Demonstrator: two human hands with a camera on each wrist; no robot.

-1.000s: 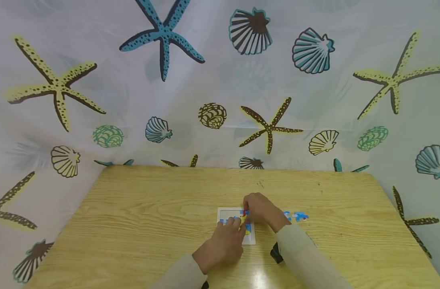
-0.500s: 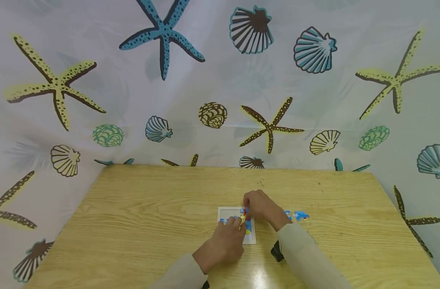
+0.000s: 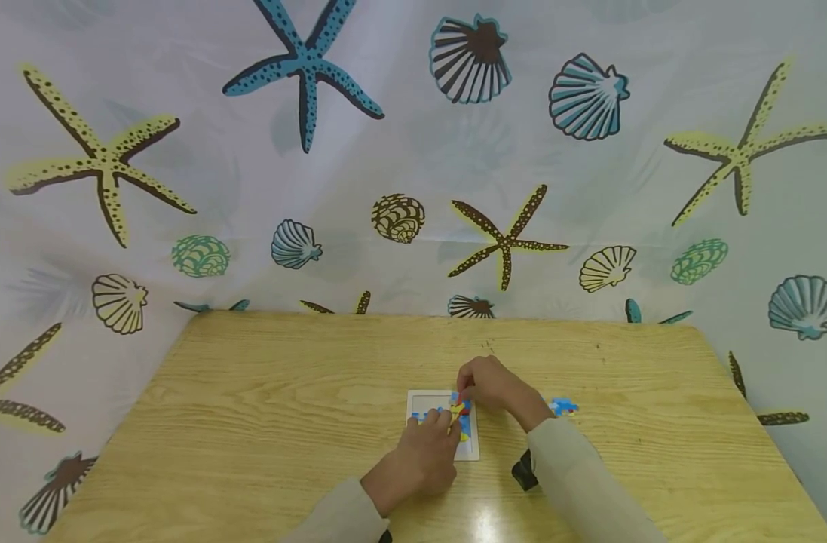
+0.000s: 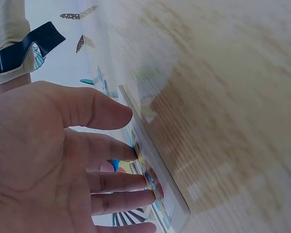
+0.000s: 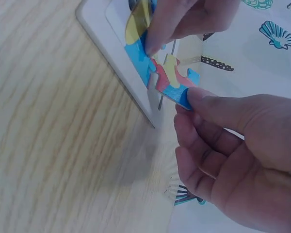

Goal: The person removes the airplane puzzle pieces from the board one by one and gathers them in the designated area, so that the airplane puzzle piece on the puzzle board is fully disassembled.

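A jigsaw puzzle in a white frame tray [image 3: 411,403] lies flat on the table, with blue and yellow pieces fitted in part of it. My left hand [image 3: 423,456] rests over the tray, and in the left wrist view its extended fingertips [image 4: 148,196] lie on the fitted pieces. My right hand [image 3: 491,381] is at the tray's right side. Between thumb and fingers it pinches a red, yellow and blue puzzle piece [image 5: 172,80], held tilted right at the edge of the fitted pieces. Left fingertips touch the puzzle close beside that piece.
Loose blue puzzle pieces [image 3: 562,407] lie on the wooden table [image 3: 284,392] to the right, partly behind the right forearm. A cloth [image 3: 399,151] printed with starfish and shells hangs behind the table. Black bands [image 4: 29,46] are on both wrists.
The right hand has shifted slightly and the pinched piece's angle has changed at the tray's right side. The right forearm now covers more of the loose pieces. The left hand stays in place.
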